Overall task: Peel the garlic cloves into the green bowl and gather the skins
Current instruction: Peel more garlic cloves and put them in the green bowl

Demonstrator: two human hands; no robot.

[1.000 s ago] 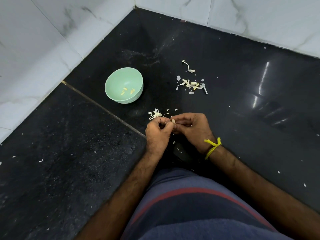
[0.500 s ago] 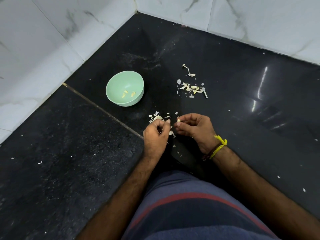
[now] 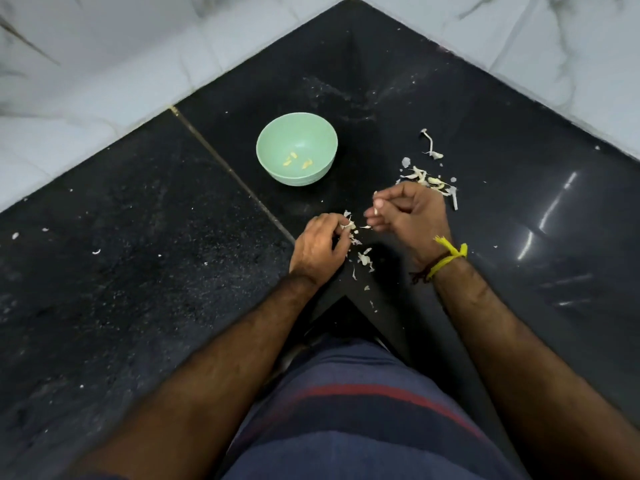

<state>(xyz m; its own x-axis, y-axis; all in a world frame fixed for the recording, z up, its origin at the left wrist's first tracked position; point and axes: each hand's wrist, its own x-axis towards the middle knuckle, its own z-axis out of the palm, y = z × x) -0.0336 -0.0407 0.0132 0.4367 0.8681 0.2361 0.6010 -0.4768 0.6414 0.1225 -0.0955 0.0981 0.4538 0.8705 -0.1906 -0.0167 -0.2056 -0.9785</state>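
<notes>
The green bowl (image 3: 297, 148) stands on the black counter with a few peeled yellowish pieces (image 3: 298, 161) in its bottom. My right hand (image 3: 412, 213) pinches a small pale garlic clove (image 3: 375, 211) between thumb and fingertips, a little right of and nearer than the bowl. My left hand (image 3: 320, 245) rests low on the counter with its fingers curled over a small heap of skins (image 3: 349, 225). More skins (image 3: 365, 259) lie between my wrists. A second scatter of garlic pieces and skins (image 3: 429, 180) lies just beyond my right hand.
White marble wall tiles (image 3: 104, 81) close the corner at left and back right. A thin brass seam (image 3: 221, 161) crosses the counter left of the bowl. The counter's front corner (image 3: 344, 299) points at my striped shirt. A yellow thread is tied on my right wrist (image 3: 446, 258).
My hands have come apart: the right one lifted away to the right with the clove, the left one dropped to the skins. Loose skin bits now lie below them. The camera moved closer.
</notes>
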